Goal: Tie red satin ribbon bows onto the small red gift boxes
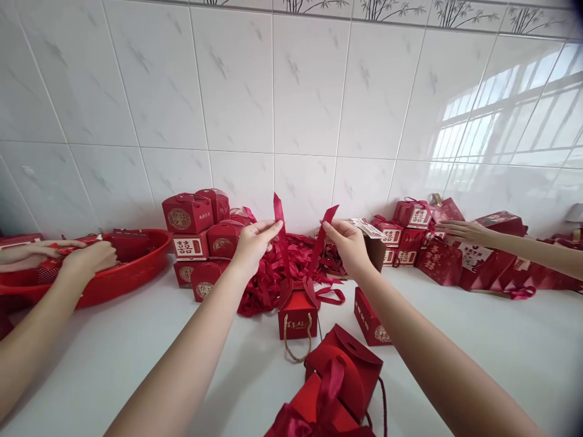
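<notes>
A small red box [298,321] with a rope handle hanging at its front stands in the middle of the white table. Red ribbon rises from its top in two ends. My left hand [255,244] pinches the left ribbon end [279,212] above the box. The right ribbon end [328,215] is pinched in my right hand [348,243]. Both hands are apart at about the same height, with the ribbon running down to the box between them. A larger red box [350,364] with a ribbon bow lies nearer, at the bottom.
Behind the small box lies a ribbon heap [264,285]. Stacked red boxes [189,215] stand left of it, more boxes [412,215] right. Another person's hands are over a red basin [132,276] at far left; another hand [469,232] touches boxes at right.
</notes>
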A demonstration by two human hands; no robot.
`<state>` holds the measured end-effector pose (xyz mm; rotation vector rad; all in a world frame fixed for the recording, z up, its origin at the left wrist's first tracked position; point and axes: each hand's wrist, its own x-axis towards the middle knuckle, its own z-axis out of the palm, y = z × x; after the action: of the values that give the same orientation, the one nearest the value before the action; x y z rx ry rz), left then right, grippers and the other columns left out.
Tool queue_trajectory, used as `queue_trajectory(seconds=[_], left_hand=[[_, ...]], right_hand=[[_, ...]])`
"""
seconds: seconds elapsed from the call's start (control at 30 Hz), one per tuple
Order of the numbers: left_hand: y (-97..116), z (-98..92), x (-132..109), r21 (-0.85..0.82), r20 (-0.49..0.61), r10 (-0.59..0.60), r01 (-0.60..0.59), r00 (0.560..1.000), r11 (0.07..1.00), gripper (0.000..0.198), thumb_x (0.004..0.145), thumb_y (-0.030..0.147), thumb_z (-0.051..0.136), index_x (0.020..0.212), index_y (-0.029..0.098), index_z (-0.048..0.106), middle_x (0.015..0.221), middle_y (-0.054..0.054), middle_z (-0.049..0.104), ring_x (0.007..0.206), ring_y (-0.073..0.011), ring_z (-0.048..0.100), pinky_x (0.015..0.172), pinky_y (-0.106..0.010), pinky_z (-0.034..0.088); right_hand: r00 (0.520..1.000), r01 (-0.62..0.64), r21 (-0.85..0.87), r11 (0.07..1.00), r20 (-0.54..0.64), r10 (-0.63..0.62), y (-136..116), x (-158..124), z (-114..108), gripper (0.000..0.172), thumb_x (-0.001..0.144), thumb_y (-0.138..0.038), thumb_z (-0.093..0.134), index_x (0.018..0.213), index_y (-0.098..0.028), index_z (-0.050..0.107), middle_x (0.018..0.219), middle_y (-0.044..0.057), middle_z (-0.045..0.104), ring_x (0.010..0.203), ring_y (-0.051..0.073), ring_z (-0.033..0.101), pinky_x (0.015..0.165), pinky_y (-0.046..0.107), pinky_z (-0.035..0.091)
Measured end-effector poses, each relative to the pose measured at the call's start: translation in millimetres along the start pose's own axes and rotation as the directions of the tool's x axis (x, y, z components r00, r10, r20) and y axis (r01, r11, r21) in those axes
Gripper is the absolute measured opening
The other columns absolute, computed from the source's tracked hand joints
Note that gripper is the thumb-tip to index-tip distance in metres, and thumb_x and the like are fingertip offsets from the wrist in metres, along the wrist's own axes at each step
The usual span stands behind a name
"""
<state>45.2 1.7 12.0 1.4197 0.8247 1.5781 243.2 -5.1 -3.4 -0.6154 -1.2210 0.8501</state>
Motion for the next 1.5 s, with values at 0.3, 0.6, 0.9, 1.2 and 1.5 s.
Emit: queue_trajectory(seconds=[0.3,0.6,0.9,1.2,1.5], left_hand=[[0,7.3,-2,-0.131,0.155,-0.034,0.054,0.987,0.990,0.028,0.068,0.037,0.076,0.086,0.016,0.070,0.082,-0.004,0.069,0.080,-0.0153,0.062,0.072,-0.026,0.047],[-1,5.8,-9,-0.078,0.219,-0.042,0.060,0.975,0.995,0.027,0.074,0.041,0.071,0.086,0.017,0.068,0.075,-0.002,0.067,0.075,-0.0155,0.062,0.073,-0.029,0.048],[13,17.1,-15,0.089,0.273,-0.043,0.020,0.961,0.996,0.018,0.069,0.032,0.075,0.072,0.015,0.067,0.059,0.003,0.059,0.059,-0.0113,0.052,0.066,-0.026,0.041],[11,10.6,-16,-0.087,0.250,-0.188,0.215,0.950,0.973,0.021,0.067,0.021,0.054,0.087,0.017,0.058,0.066,0.000,0.058,0.060,-0.0140,0.057,0.060,-0.028,0.047],[12,12.1,-28,0.171,0.197,-0.101,0.067,0.975,0.983,0.029,0.077,0.032,0.049,0.097,0.015,0.063,0.077,-0.008,0.066,0.078,-0.0230,0.064,0.075,-0.037,0.048]], right_hand=[[0.995,-0.095,0.064,0.993,0.026,0.094,-7,7,7,0.038,0.059,-0.049,0.077,0.074,-0.018,0.064,0.072,0.001,0.069,0.067,0.015,0.066,0.069,0.029,0.052],[0.994,-0.107,0.029,0.994,0.030,0.106,-10,8,12,0.030,0.066,-0.044,0.074,0.075,-0.018,0.061,0.069,0.001,0.066,0.061,0.013,0.063,0.063,0.027,0.051],[0.904,0.006,-0.122,0.992,0.425,0.047,-16,-3,24,0.025,0.073,-0.035,0.068,0.087,-0.015,0.070,0.070,-0.001,0.063,0.058,0.008,0.050,0.056,0.022,0.040],[0.756,0.600,-0.436,0.671,0.584,-0.296,0,-5,9,0.026,0.089,-0.024,0.047,0.095,-0.023,0.072,0.093,0.005,0.069,0.084,0.017,0.062,0.080,0.031,0.047],[0.675,0.737,-0.538,0.409,0.624,-0.395,14,-10,4,0.034,0.089,-0.014,0.044,0.108,-0.023,0.071,0.103,0.008,0.070,0.096,0.019,0.060,0.088,0.034,0.049]])
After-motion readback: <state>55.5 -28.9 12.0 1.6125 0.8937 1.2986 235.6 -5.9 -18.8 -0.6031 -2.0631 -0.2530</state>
